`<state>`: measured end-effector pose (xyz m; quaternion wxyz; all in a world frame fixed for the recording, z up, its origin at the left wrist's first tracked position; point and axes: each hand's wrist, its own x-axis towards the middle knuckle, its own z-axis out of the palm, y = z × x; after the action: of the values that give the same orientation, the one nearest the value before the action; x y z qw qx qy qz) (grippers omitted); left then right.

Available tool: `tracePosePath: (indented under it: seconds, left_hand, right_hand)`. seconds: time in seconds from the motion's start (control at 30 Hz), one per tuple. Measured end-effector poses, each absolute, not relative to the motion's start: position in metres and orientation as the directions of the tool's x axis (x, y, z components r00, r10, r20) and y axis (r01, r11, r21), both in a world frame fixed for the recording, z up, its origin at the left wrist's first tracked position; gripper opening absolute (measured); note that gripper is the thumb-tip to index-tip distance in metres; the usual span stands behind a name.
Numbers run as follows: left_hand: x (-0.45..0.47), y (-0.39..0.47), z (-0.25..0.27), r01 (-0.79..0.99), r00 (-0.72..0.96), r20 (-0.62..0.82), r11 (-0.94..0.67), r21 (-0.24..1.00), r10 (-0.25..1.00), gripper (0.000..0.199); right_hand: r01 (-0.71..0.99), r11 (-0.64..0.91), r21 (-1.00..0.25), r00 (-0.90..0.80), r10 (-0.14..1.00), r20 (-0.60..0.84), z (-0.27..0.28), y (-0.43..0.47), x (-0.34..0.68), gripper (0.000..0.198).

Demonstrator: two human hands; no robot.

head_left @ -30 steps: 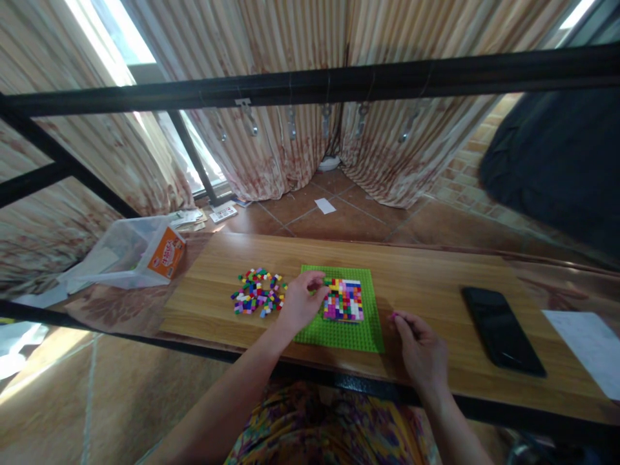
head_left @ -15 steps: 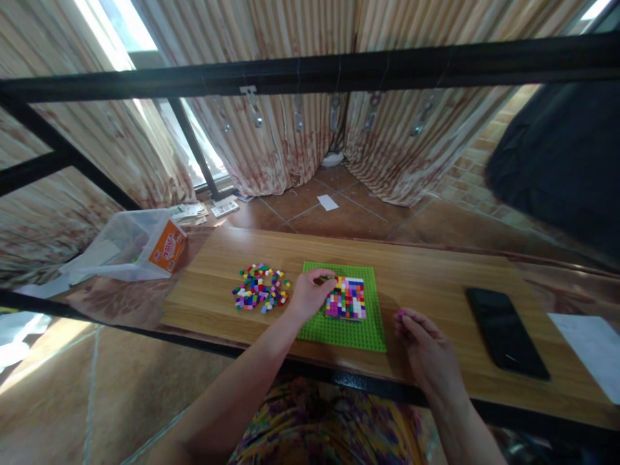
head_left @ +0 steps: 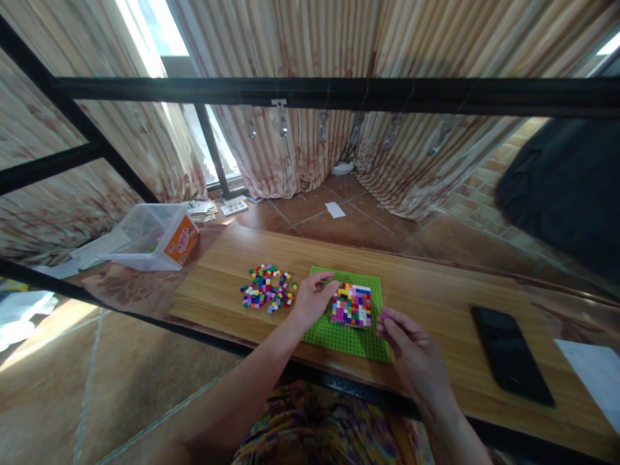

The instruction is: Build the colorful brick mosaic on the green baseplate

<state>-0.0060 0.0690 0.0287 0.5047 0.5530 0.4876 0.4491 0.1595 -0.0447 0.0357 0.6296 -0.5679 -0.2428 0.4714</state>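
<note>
Magenta brick (head_left: 382, 318) pinched in right hand (head_left: 420, 355) — left hand (head_left: 312, 301) loosely curled beside multicoloured block (head_left: 352, 306), hold unclear. Seemingly much built on green baseplate (head_left: 346, 343) — loose bricks (head_left: 264, 298) at left, unplaced.

Wood tbl. (head_left: 436, 290): loose multicol. bricks (head_left: 262, 296) L, green baseplate (head_left: 358, 343) approx. ctr., blk phone (head_left: 513, 356) lying flat R.
</note>
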Motion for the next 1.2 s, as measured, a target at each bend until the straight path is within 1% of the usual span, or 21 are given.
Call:
tracePosePath:
  seconds: [0.07,0.2,0.3,0.47,0.67,0.8,0.93,1.0,1.1,1.2]
  left_hand:
    - [-0.013,0.055,0.034,0.103,0.116,0.087,-0.099,0.99,0.989,0.02]
    - [-0.025,0.022,0.047,0.057,0.345,0.174,-0.206,0.977,0.922,0.017]
    - [-0.029,0.008,0.056,0.095,0.407,0.185,-0.243,0.965,0.895,0.01]
    - [-0.034,0.011,0.062,0.113,0.406,0.168,-0.232,0.966,0.898,0.01]
    - [-0.037,0.018,0.06,0.089,0.421,0.144,-0.2,0.976,0.895,0.012]
    - [-0.037,0.023,0.059,0.14,0.407,0.169,-0.244,0.96,0.898,0.011]
    - [-0.034,0.04,0.055,0.31,0.307,0.242,-0.337,0.889,0.92,0.009]
    - [-0.032,0.052,0.051,0.372,0.295,0.248,-0.35,0.86,0.923,0.008]
    - [-0.028,0.065,0.045,0.404,0.328,0.217,-0.345,0.847,0.919,0.008]
    - [-0.026,0.071,0.041,0.385,0.348,0.193,-0.328,0.863,0.917,0.008]
  right_hand:
    - [-0.307,-0.096,-0.947,0.42,0.879,-0.225,0.038,-0.045,0.153,0.031]
    - [-0.32,-0.124,-0.939,0.37,0.896,-0.244,0.041,-0.045,0.133,0.03]
    - [-0.323,-0.135,-0.937,0.332,0.911,-0.246,0.043,-0.043,0.117,0.028]
    - [-0.342,-0.145,-0.928,0.284,0.926,-0.249,0.047,-0.037,0.105,0.028]
    - [-0.367,-0.14,-0.919,0.271,0.93,-0.25,0.05,-0.031,0.101,0.031]
    - [-0.356,-0.151,-0.922,0.263,0.931,-0.254,0.052,-0.029,0.103,0.037]
    - [-0.294,-0.126,-0.947,0.346,0.91,-0.228,0.051,-0.03,0.117,0.04]
    - [-0.275,-0.115,-0.954,0.396,0.891,-0.221,0.048,-0.033,0.127,0.041]
    - [-0.266,-0.106,-0.958,0.451,0.865,-0.221,0.045,-0.039,0.141,0.042]
    - [-0.269,-0.115,-0.956,0.479,0.846,-0.236,0.041,-0.048,0.151,0.043]
